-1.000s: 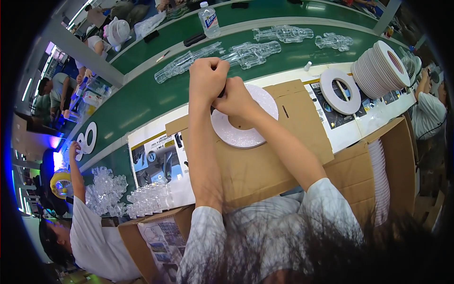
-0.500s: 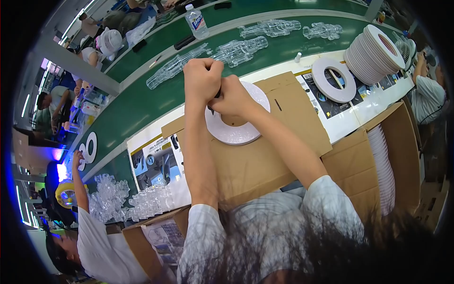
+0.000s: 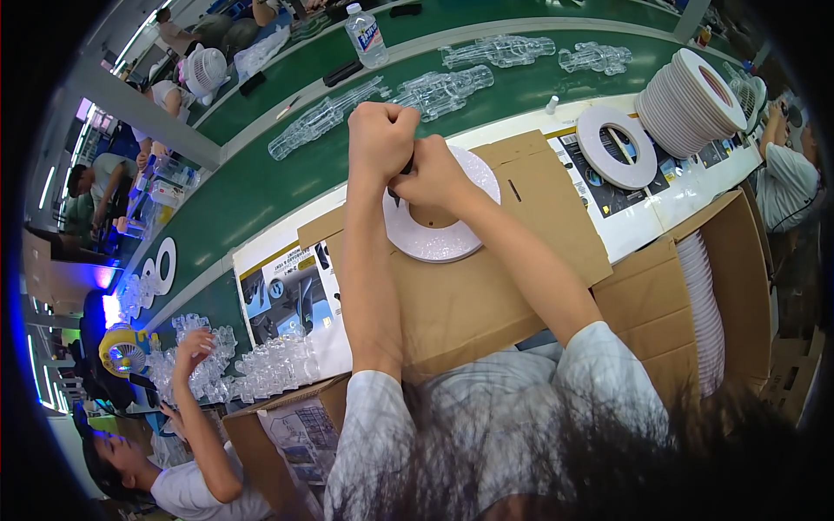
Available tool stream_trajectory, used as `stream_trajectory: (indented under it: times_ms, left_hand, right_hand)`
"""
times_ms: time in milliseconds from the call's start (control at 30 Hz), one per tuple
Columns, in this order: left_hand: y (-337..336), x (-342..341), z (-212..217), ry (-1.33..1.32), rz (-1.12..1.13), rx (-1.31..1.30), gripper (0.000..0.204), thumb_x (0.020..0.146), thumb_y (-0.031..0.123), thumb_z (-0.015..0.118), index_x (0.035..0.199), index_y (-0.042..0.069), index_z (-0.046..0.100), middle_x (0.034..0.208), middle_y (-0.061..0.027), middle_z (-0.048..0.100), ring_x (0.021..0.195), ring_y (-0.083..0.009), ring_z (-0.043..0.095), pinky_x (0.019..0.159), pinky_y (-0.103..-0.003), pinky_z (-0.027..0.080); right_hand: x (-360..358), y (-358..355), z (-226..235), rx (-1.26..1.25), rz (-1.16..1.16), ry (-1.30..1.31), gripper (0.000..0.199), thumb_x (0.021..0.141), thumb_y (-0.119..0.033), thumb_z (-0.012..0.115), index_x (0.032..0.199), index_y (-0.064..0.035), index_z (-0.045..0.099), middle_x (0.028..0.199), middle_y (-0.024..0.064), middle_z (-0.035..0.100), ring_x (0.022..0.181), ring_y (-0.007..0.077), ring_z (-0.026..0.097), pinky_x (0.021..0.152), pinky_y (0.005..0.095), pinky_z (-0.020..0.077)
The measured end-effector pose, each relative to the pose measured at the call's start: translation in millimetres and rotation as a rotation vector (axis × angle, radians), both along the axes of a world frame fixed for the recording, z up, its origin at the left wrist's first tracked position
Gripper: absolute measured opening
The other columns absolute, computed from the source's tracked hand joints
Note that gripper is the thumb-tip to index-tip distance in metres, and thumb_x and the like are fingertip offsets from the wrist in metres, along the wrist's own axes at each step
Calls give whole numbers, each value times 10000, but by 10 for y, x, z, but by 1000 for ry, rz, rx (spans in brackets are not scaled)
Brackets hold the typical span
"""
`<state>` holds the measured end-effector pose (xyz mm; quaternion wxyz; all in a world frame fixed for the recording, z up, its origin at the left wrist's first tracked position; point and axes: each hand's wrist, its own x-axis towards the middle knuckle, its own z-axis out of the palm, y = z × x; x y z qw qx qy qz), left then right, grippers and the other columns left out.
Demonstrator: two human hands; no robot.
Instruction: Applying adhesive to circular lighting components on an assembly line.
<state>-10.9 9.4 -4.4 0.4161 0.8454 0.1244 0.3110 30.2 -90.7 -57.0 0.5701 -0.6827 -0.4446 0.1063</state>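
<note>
Both my hands are closed, knuckles up, over a flat white ring (image 3: 441, 244) that lies on a brown cardboard sheet (image 3: 486, 291). My left hand (image 3: 379, 139) is a fist just above and left of my right hand (image 3: 434, 176), and the two touch. Between them shows a bit of a small black object (image 3: 406, 167). A dark tip also pokes out below my right fingers, over the ring's left side. My fingers hide most of this object, so its kind cannot be made out.
Another white ring (image 3: 615, 148) and a stack of rings (image 3: 691, 102) stand at the right, above an open carton (image 3: 643, 304) holding more. Clear plastic parts (image 3: 443, 91) and a bottle (image 3: 367, 36) are on the green conveyor. At left, a co-worker's hand (image 3: 195, 346) hovers over piled clear parts.
My hands keep the same closed grip, shifted only slightly rightward in view. The co-worker at left has drawn an arm back from the white rings to the clear parts.
</note>
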Motion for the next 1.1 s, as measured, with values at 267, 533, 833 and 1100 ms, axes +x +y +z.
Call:
stream_trajectory:
  times_ms: [267, 533, 833, 1100]
  left_hand:
    - [-147, -130, 106, -100, -55, 24, 238, 766, 162, 612, 643, -32, 554, 535, -47, 475, 529, -96, 439, 499, -277, 359]
    - [-230, -241, 20, -257, -105, 232, 179, 726, 141, 636, 641, -6, 579, 549, -78, 533, 505, -142, 482, 505, -285, 404]
    - [-317, -249, 2, -252, -57, 284, 153, 669, 126, 605, 594, -6, 591, 534, -102, 552, 462, -184, 511, 476, -295, 416]
    - [-270, -255, -70, -221, -60, 268, 164, 658, 132, 607, 576, -8, 590, 526, -112, 556, 455, -198, 521, 476, -297, 422]
  right_hand:
    - [-51, -113, 100, -9, -25, -20, 131, 653, -90, 678, 641, 24, 614, 612, 165, 645, 579, 305, 646, 574, 357, 506]
    - [-119, -305, 91, -106, 55, -16, 167, 646, -74, 691, 766, 7, 608, 629, 113, 646, 601, 229, 647, 571, 316, 497]
    - [-193, -370, 87, -5, 85, 36, 167, 671, -69, 716, 759, -9, 587, 582, 52, 619, 563, 131, 617, 524, 268, 472]
    - [-183, -318, -29, -8, 64, -12, 184, 655, -85, 734, 757, -12, 599, 591, 53, 627, 566, 131, 612, 535, 271, 472]
